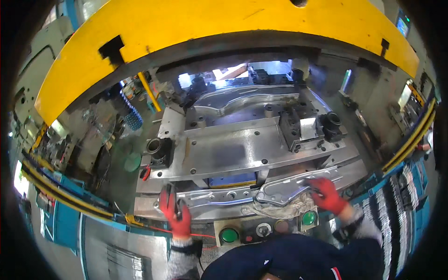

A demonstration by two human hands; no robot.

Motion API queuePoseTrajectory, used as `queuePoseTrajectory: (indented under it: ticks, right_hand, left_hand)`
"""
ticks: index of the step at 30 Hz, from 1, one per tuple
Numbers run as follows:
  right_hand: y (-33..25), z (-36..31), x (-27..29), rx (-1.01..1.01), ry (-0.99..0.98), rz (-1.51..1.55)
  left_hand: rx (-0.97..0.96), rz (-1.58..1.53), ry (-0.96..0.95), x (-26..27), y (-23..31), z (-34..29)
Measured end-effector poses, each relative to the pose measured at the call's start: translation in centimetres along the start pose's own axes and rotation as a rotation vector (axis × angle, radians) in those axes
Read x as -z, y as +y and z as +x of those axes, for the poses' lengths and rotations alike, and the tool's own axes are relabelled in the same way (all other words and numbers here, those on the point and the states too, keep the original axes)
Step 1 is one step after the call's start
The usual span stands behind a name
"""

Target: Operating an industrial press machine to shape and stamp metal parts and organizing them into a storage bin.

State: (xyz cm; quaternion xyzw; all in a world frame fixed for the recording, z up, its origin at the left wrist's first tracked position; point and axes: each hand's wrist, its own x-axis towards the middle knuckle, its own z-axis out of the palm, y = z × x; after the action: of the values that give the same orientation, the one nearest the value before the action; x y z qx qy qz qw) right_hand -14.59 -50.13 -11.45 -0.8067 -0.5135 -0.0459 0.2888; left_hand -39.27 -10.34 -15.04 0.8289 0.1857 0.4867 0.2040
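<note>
My left hand (176,215), in a red glove with dark fingertips, is at the left end of a long stamped metal part (217,197). That end lies between its thumb and fingers. My right hand (328,195), gloved alike, closes over the near edge of a second, wider stamped metal part (284,187), partly hiding it. Both silvery parts lie end to end along the front ledge of a press die (224,144); their inner ends meet near the middle. Beneath the wider part is a crumpled pale cloth (289,208).
A yellow press beam (242,18) spans overhead. Another formed part (247,99) sits at the die's back. Guide posts (158,150) rise at the sides. Near my body is a control box with green buttons (229,234). Stacked metal parts (394,200) stand right; more (128,263) lie lower left.
</note>
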Motion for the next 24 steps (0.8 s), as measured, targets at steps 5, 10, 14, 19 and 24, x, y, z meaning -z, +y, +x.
queuePoseTrajectory:
  ticks: [5, 10, 14, 19, 24]
  right_hand:
    - [18.8, -24.9, -12.0, -1.123, 0.239, 0.635]
    - [19.0, -24.1, -16.2, -1.186, -0.089, 0.635]
    - [17.8, -18.8, -18.1, -1.081, -0.293, 0.574]
    - [17.7, -16.1, -18.5, -1.015, -0.396, 0.516]
    - [17.7, -15.7, -18.3, -0.993, -0.446, 0.477]
  left_hand:
    - [1.246, -0.422, -0.048, 2.6, -7.2, -20.9]
    - [1.168, -0.52, -0.642, -5.0, -3.8, -24.7]
    - [1.121, -0.208, -0.669, -5.2, -3.1, -24.1]
    - [1.04, -0.096, -0.781, -4.6, -1.9, -22.2]
    - [1.077, -0.115, -0.699, -4.7, -1.8, -22.4]
